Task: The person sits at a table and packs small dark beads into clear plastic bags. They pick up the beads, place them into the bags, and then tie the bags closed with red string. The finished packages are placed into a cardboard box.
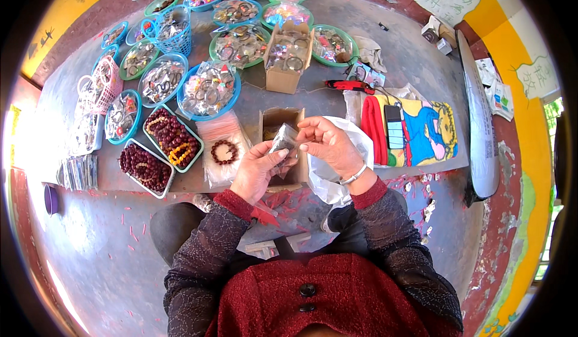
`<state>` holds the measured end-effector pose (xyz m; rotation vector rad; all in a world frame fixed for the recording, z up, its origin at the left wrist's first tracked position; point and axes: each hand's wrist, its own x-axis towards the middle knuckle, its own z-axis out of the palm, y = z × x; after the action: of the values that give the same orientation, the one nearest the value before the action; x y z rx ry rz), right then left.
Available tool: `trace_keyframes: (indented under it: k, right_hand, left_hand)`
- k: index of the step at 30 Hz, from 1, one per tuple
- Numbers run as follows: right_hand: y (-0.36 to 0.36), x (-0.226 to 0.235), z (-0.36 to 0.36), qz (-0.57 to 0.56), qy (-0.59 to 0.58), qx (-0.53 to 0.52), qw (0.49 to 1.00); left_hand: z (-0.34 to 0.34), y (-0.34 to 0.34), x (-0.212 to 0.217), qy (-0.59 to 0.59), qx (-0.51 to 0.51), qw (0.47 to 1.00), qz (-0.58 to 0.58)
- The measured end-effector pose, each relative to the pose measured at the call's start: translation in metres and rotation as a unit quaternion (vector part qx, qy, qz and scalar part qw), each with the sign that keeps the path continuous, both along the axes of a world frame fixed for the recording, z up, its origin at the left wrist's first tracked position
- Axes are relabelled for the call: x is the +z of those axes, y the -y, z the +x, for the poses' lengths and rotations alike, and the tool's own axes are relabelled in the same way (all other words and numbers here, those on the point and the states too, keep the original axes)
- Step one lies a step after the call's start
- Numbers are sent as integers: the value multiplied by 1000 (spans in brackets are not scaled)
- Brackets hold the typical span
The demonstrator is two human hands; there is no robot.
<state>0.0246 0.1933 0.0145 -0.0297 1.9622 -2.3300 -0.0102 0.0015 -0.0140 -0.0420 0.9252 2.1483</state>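
In the middle, my left hand [253, 171] grips a small clear plastic bag [284, 137] with something dark inside, too small to make out. The thumb and fingers of my right hand [338, 150], a silvery bangle on its wrist, are pinched at the bag's right edge. Behind and below the bag stands an open cardboard box [282, 117], partly covered by my hands. To the left, a dark red bead bracelet [215, 153] lies on a stack of clear plastic bags [239, 133]. White plastic film [325, 183] hangs beside the box, under my right hand.
Two trays of dark bead bracelets [147, 170] [174, 135] sit at left. Beyond them stand several baskets of bagged trinkets [209, 90] and a filled carton [283, 81]. At right, a phone-like device [394, 126] rests on a colourful folded cloth [421, 135].
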Motion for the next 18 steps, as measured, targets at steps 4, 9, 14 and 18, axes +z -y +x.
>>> trace_keyframes:
  k: [4, 9, 14, 18]
  right_hand:
    - [2, -4, -1, 31, 18, -46, 998]
    - [-1, -5, -1, 1, 17, -13, 1000]
    - [1, -3, -2, 10, 8, 13, 1000]
    - [2, -3, -1, 92, -6, 0, 996]
  left_hand:
    - [0, -2, 4, 3, 7, 1000, -7]
    - [-5, 4, -8, 13, 3, 999, -45]
    - [-4, 1, -3, 0, -7, 1000, -11]
    - [0, 0, 1, -5, 15, 1000, -13]
